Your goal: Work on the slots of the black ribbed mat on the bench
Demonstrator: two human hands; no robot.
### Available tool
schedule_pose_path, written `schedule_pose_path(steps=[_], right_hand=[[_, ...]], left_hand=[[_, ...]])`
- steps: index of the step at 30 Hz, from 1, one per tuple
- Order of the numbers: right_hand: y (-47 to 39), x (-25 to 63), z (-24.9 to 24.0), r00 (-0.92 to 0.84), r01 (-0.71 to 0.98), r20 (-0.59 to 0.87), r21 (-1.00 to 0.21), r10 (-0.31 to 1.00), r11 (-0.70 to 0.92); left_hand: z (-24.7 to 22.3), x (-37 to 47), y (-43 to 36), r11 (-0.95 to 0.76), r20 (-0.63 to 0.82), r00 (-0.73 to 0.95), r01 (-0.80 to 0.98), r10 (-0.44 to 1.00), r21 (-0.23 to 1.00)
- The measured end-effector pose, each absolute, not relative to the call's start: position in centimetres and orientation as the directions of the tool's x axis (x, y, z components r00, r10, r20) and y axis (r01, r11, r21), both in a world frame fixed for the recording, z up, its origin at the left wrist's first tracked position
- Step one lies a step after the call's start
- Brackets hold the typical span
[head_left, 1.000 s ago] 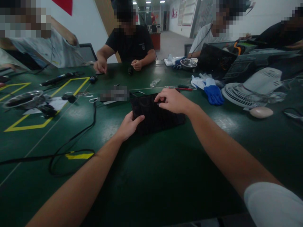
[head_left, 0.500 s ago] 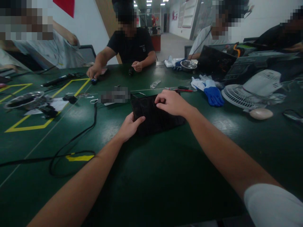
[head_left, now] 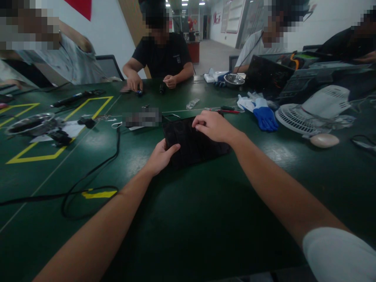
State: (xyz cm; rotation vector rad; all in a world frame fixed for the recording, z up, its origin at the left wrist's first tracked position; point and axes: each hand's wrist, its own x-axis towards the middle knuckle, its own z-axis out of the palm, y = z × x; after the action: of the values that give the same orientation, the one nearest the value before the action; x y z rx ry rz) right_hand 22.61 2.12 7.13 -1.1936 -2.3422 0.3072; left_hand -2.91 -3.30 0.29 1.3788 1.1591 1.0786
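A flat black rectangular panel [head_left: 190,150], its kind too dark to tell, lies tilted slightly on the green table [head_left: 188,219]. My left hand [head_left: 161,156] grips the panel's left edge, thumb on top and the other fingers hidden beneath or behind it. Over the panel's upper right part is my right hand [head_left: 213,126], fingers curled and pinched together close to its surface. Whatever those fingertips hold, if anything, is too small to make out. Just beyond the panel lie a red-handled tool [head_left: 230,111] and a small clear plastic bag [head_left: 192,103].
To the right lie blue-and-white gloves [head_left: 264,113], a white fan [head_left: 317,107] and a metal bowl [head_left: 234,80]. A black cable [head_left: 96,170] loops at left, near a metal ring-shaped part [head_left: 31,125]. Several people sit around the table, one opposite [head_left: 164,55].
Across the table, the person opposite has slid a small dark object to the right with one hand. My hands and the black panel have hardly moved.
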Motion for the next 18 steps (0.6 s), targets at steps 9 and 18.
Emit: schedule_pose_path(steps=[9,18], right_hand=[[2.57,22.93,7.09,-0.522,0.678,0.324,-0.404,0.789,0.614],[2.60,23.18,7.28,-0.548,0.651,0.313,-0.423,0.776,0.630]], left_hand=[[0.25,-2.97,-3.21,-0.040,0.022,0.149,0.124,0.989,0.991],[0.03,-3.18,-3.07,-0.054,0.030,0.161,0.145,0.986,0.988]])
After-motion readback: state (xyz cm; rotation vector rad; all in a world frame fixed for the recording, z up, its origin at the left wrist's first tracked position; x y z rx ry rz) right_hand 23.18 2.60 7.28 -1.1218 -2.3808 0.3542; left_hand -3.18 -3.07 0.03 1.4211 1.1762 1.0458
